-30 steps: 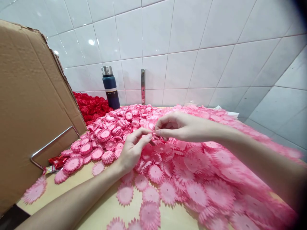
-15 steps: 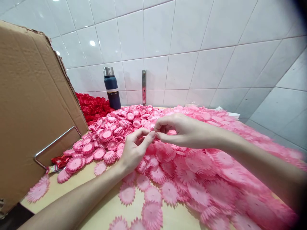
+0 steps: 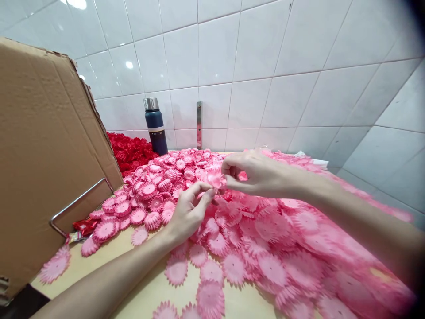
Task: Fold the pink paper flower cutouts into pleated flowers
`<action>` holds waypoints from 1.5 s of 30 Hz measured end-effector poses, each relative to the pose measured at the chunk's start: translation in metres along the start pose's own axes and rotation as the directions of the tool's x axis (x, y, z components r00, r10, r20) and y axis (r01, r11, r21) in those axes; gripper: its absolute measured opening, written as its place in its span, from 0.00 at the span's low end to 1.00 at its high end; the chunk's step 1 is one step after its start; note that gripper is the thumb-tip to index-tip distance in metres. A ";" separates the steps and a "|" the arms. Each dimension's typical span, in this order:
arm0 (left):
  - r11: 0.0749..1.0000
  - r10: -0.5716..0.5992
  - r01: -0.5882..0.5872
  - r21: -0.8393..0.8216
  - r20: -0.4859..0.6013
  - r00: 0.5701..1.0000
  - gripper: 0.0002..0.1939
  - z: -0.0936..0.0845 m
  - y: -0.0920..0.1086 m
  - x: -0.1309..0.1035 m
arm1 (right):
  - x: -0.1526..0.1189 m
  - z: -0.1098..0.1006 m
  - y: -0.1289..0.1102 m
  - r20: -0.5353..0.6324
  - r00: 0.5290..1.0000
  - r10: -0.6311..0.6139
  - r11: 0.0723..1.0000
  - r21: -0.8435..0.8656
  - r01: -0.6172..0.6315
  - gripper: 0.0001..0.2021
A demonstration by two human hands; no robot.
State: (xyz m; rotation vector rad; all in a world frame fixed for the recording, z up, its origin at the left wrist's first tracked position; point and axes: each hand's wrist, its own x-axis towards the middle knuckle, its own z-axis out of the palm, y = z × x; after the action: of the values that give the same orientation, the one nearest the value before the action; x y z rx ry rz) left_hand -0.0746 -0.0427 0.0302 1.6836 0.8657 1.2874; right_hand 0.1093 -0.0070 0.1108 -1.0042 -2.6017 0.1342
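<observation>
Above the heap, my left hand (image 3: 190, 213) and my right hand (image 3: 254, 173) almost meet in the middle of the head view. A small frilled pink petal disc (image 3: 215, 178) sits between their fingertips. My left thumb and forefinger are pinched at its lower edge. The closed fingertips of my right hand hold its right side. Under and around both hands spreads a big pile of pink scalloped petal discs (image 3: 265, 227), many with a small centre hole. Left of my left hand lie thicker, cupped pink discs (image 3: 148, 189).
A cardboard box (image 3: 49, 155) with a metal wire handle (image 3: 79, 199) stands at left. Behind it are red petal pieces (image 3: 131, 150) and a dark blue bottle (image 3: 156, 126). A red wrapper (image 3: 85, 226) lies by the box. Loose discs lie on the pale tabletop (image 3: 142, 283); a tiled wall (image 3: 215, 48) rises behind.
My right hand has drawn slightly up and right, away from my left. The frilled pink disc now shows between the fingertips. The view has tipped up a little.
</observation>
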 end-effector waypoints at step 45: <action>0.997 -0.066 0.061 -0.055 -0.100 0.993 0.11 0.001 -0.003 0.000 | -0.027 -0.002 0.001 -0.130 0.963 0.234 0.850 0.509 -0.138 0.08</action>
State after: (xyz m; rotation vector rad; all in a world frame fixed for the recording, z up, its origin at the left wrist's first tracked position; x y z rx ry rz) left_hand -0.0741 -0.0414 0.0277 1.5488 0.9302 1.3499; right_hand 0.1292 -0.0248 0.1046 -1.0105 -2.1236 0.6873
